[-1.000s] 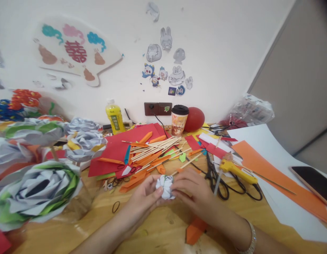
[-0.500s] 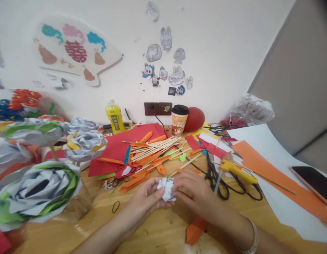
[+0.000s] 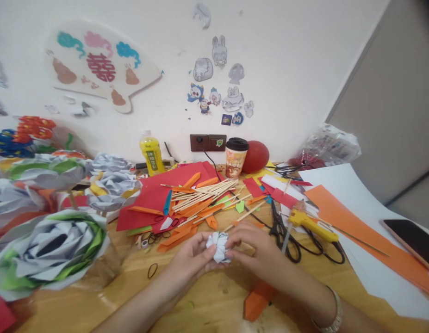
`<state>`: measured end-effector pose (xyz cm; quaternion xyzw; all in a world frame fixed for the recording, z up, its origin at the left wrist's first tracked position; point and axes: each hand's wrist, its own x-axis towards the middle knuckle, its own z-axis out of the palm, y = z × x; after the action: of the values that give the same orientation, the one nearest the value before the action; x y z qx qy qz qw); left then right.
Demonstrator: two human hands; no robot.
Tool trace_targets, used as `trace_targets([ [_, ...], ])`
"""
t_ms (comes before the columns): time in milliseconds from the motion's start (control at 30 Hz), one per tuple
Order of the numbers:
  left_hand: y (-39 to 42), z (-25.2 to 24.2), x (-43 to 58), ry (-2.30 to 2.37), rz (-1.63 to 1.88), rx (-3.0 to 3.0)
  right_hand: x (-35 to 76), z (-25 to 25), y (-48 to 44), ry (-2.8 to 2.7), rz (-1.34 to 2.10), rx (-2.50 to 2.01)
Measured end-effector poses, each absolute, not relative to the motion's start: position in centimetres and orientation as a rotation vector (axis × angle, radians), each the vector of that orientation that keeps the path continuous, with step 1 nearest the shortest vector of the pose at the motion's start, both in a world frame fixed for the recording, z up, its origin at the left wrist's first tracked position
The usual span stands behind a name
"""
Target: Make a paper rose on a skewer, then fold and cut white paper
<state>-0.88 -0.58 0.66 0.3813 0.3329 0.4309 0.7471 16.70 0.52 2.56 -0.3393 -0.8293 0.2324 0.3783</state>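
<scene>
Against the frame a second ago, the white folded piece (image 3: 218,246) sits slightly further right, left hand (image 3: 195,256) and right hand (image 3: 256,248) along with it; loose items on the bench (image 3: 207,307) lie as they did.

Landmark: the heap of thin sticks (image 3: 204,196). Biggest first.

Large white sheet (image 3: 360,199): well right of the sticks. Red paper (image 3: 148,199): under them and out to their left. White-and-green paper rose (image 3: 58,249): left of the sticks, nearer the wearer.

Both hands: on the wearer's side of the sticks. Left is closed about the white piece, thumb on its front. Right has fingers curled in narrow at its right edge; cannot tell whether they pinch a fold or merely touch.

Yellow glue gun (image 3: 313,224): right of the sticks; black scissors (image 3: 277,226) between. Orange strip (image 3: 256,305): nearer than the sticks, partly under the right forearm.

White piece: just nearer than the sticks, between the hands. Step in hand, by my reading: working its folds into shape. Next move seems to call for a steady left hold and light right fingertips, lest the layers crush.
</scene>
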Motion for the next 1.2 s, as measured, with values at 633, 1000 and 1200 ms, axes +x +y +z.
trace_targets([
  [633, -0.32, 0.32, -1.18, 0.739, 0.904, 0.865, 16.51, 2.65, 0.51, -2.232, 0.495, -0.868],
  [1000, -0.39, 0.58, -1.14, 0.715, 0.884, 0.863, 16.49, 2.58, 0.52, -2.219, 0.517, -0.827],
  [1200, -0.34, 0.73, -1.26, 0.749, 0.906, 0.843, 16.93, 2.21, 0.79, -2.245, 0.420, -0.690],
])
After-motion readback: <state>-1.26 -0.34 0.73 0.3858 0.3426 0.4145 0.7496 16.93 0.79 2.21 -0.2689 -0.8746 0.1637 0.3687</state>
